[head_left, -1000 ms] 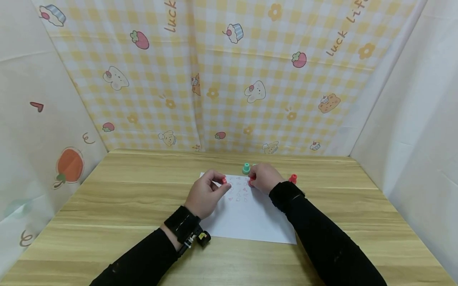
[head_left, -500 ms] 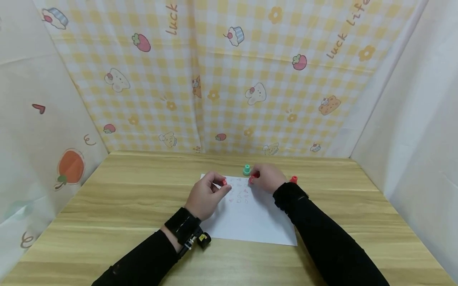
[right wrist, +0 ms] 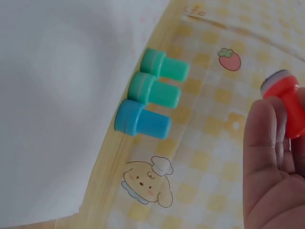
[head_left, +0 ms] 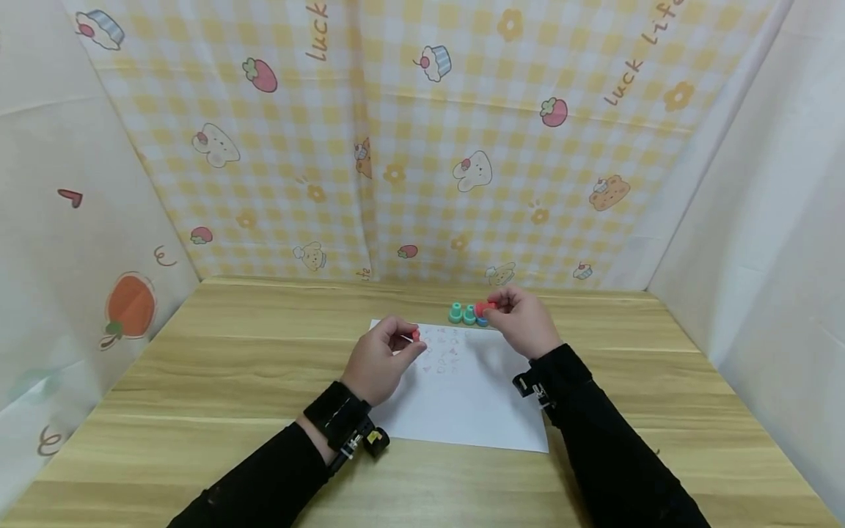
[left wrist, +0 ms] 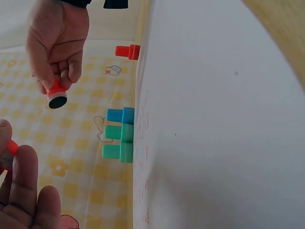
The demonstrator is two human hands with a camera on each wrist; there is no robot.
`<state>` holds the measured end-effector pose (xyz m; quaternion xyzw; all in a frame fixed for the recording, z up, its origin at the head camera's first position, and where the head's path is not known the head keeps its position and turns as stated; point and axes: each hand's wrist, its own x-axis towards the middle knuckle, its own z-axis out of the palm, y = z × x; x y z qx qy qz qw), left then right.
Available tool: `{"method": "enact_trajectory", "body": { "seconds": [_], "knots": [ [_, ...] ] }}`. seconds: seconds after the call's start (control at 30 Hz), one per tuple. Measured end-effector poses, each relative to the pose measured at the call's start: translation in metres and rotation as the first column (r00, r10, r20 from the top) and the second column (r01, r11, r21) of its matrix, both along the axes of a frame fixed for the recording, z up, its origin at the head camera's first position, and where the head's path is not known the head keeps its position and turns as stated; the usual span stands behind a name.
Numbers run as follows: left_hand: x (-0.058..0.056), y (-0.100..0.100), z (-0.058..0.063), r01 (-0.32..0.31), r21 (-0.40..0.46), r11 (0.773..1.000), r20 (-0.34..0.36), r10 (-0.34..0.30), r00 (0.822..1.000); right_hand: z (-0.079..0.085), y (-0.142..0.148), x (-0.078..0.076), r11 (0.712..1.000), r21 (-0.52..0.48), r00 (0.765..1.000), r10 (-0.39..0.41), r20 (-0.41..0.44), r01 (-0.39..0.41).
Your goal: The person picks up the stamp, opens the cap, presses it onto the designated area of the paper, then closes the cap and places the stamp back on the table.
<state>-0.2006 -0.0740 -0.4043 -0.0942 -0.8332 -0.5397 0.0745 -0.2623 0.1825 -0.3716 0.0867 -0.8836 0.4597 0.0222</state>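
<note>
My right hand [head_left: 524, 323] pinches a red stamp [right wrist: 288, 102], lifted above the paper at its far side. The stamp's dark face shows in both wrist views. My left hand [head_left: 379, 359] pinches a small red piece [head_left: 416, 335], like a stamp cap, over the paper's left edge; fingers partly cover it. Beneath both hands lies white paper [head_left: 462, 411] bearing rows of small reddish printed shapes [head_left: 441, 359] near its far left corner. Two green stamps [right wrist: 164, 90] and a blue stamp [right wrist: 143, 119] stand side by side just beyond the paper's far edge.
Another red stamp [left wrist: 127, 51] stands apart beyond the blue one; the right hand hides it in the head view. The wooden table [head_left: 231, 396] ends at a yellow checked cloth [head_left: 422, 183]. White cloth walls [head_left: 759, 220] flank both sides.
My right hand has lifted the red stamp off the paper and moved right and away, uncovering the second green and the blue stamp. The left hand stays in place.
</note>
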Motion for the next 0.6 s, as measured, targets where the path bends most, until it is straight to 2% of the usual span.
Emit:
{"method": "enact_trajectory", "body": {
  "seconds": [0.2, 0.6],
  "knots": [
    [-0.0010, 0.0002, -0.0010, 0.007, 0.015, 1.000, 0.006, -0.007, 1.000, 0.0001, 0.0069, 0.0003, 0.998, -0.067, 1.000, 0.000, -0.018, -0.001],
    [-0.0028, 0.0010, -0.0013, 0.018, 0.021, 1.000, -0.006, -0.018, 1.000, -0.0014, 0.0066, 0.0016, 0.999, -0.034, 1.000, -0.008, 0.013, 0.008]
  ]
}}
